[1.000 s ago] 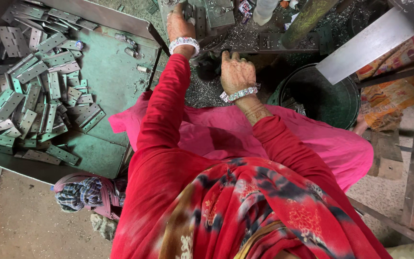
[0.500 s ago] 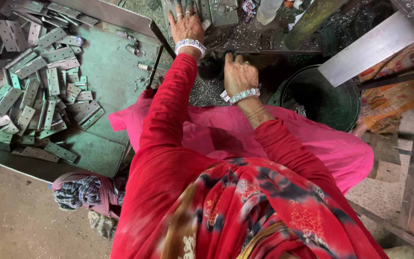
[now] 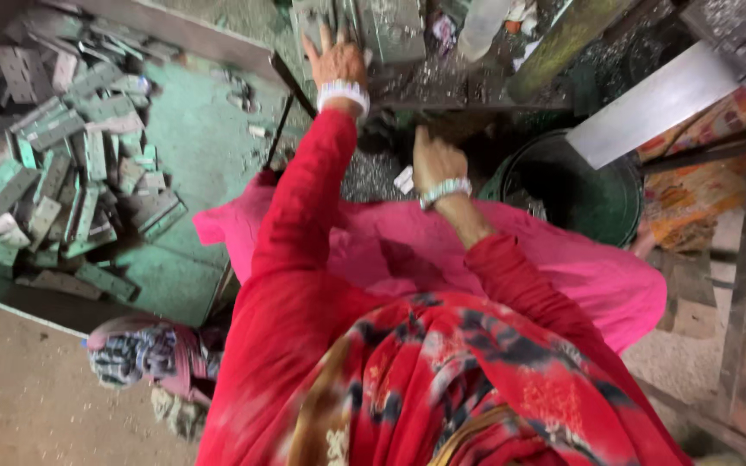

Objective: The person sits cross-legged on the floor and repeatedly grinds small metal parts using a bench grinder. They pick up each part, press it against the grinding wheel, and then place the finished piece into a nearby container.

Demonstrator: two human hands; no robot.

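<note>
Metal plates at the top edge, both hands at the bench

Metal plates (image 3: 373,26) stand in a grey-green stack against the top edge of the view, on the cluttered work surface straight ahead of the person. The left hand (image 3: 336,59) lies flat on them with fingers spread wide, gripping nothing; a white bangle (image 3: 344,91) sits at its wrist. The right hand (image 3: 436,162) is lower and to the right, over a dark patch strewn with metal shavings (image 3: 371,177). Its fingers are curled loosely, and whether they pinch anything cannot be told from this angle. A small pale piece (image 3: 405,179) lies just beside it.

Room is tight on the right: a dark green bucket (image 3: 582,185) stands close to the right wrist, and a slanting grey metal bar (image 3: 662,103) crosses above it. On the left, a thin dark rod (image 3: 280,129) marks the edge of a green tray (image 3: 196,147). The tray's near part is bare, while a heap of flat hinge-like pieces (image 3: 53,164) fills its far left side. A pink cloth (image 3: 390,250) covers the lap below both arms.
</note>
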